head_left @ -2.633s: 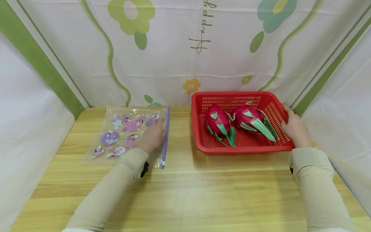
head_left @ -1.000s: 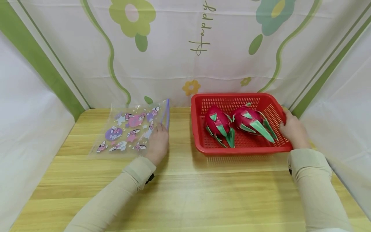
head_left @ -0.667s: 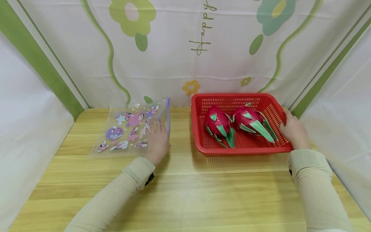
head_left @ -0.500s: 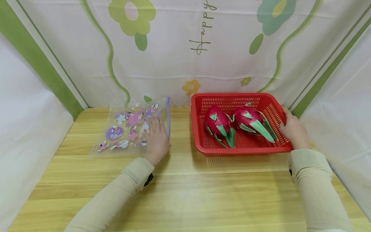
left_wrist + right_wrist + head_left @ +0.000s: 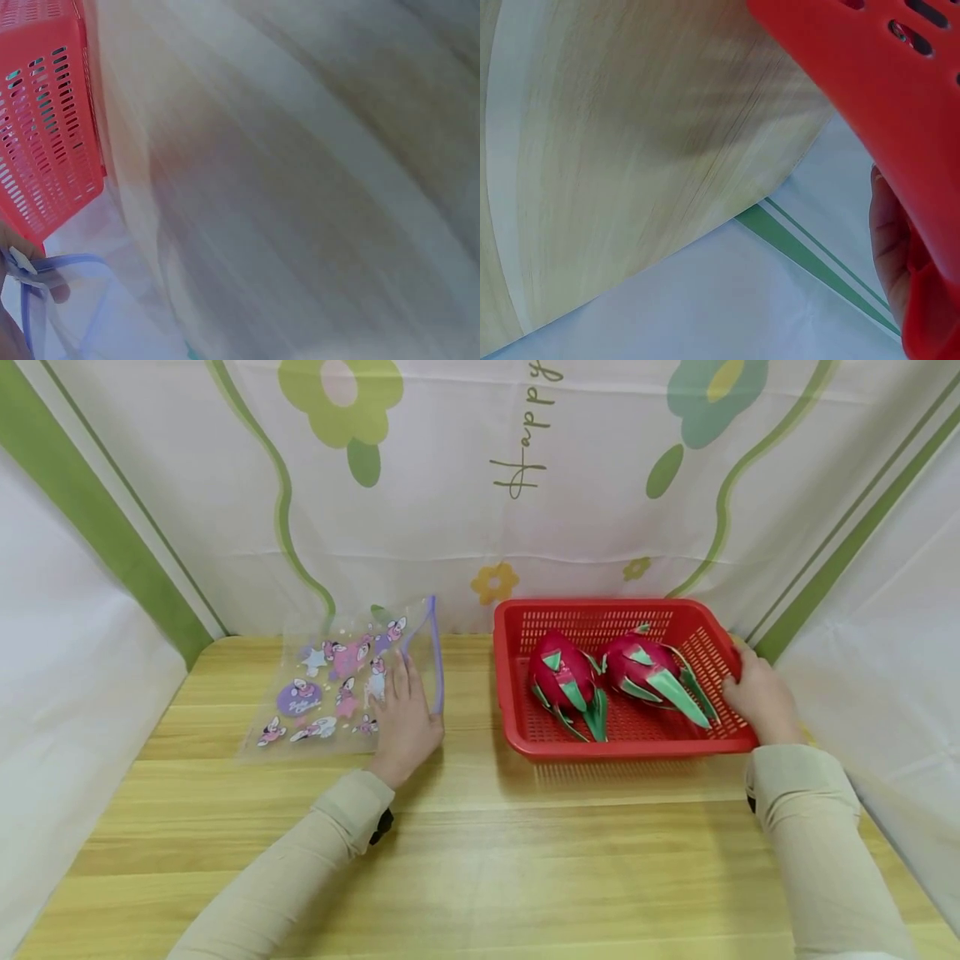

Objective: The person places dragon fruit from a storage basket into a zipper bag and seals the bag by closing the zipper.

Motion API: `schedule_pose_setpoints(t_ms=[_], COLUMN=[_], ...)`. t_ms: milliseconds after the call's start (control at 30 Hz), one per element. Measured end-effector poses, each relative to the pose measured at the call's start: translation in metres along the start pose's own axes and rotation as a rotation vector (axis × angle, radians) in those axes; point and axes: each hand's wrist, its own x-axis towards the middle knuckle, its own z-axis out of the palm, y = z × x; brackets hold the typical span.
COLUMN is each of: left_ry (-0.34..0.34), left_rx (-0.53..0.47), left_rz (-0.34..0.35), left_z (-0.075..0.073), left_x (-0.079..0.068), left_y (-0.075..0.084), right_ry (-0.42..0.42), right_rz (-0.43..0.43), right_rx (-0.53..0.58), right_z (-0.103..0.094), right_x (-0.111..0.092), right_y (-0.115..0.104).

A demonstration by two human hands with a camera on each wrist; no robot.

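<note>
A clear zip bag (image 5: 300,697) with cartoon prints and a purple zip edge lies at the left, its zip side raised off the table. My left hand (image 5: 408,718) holds it near the mouth, fingers stretched over the film; in the left wrist view the purple zip strip (image 5: 71,260) runs between thumb and fingers. The two zip strips stand apart. My right hand (image 5: 765,697) grips the right rim of a red plastic basket (image 5: 637,747). Inside the basket lie two dragon fruits, one at the left (image 5: 555,664) and one at the right (image 5: 637,652), both with green scales.
Everything stands on a light wooden table (image 5: 480,868). A white flower-print cloth (image 5: 450,510) rises behind it, and more white cloth hangs at both sides. Between bag and basket is a narrow strip of bare wood.
The bag's zip side has risen from the table and its mouth has parted. My left fingers have spread and stretched out along the bag. The right hand and basket have hardly moved.
</note>
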Motion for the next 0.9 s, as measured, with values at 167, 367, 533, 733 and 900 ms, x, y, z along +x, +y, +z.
schedule_pose_setpoints(t_ms=[167,367,533,733,900], left_ry=[0.019,0.043,0.074,0.078,0.079], left_rx=[-0.069,-0.137,-0.234,-0.304,-0.313], left_rz=[0.001,0.008,0.011,0.013,0.024], left_z=[0.003,0.003,0.004,0.005,0.005], left_x=[0.0,-0.001,-0.002,0.0,0.0], left_y=[-0.002,-0.003,-0.004,-0.008,-0.011], right_ry=[0.0,0.009,0.011,0.027,0.104], right_rz=[-0.008,-0.014,-0.008,0.025,0.007], right_rx=[0.012,-0.006,-0.016,-0.042,-0.039], right_z=[-0.001,0.001,0.0,0.0,0.003], right_x=[0.001,0.002,0.001,-0.005,-0.007], right_y=[-0.001,-0.001,-0.004,-0.009,-0.012])
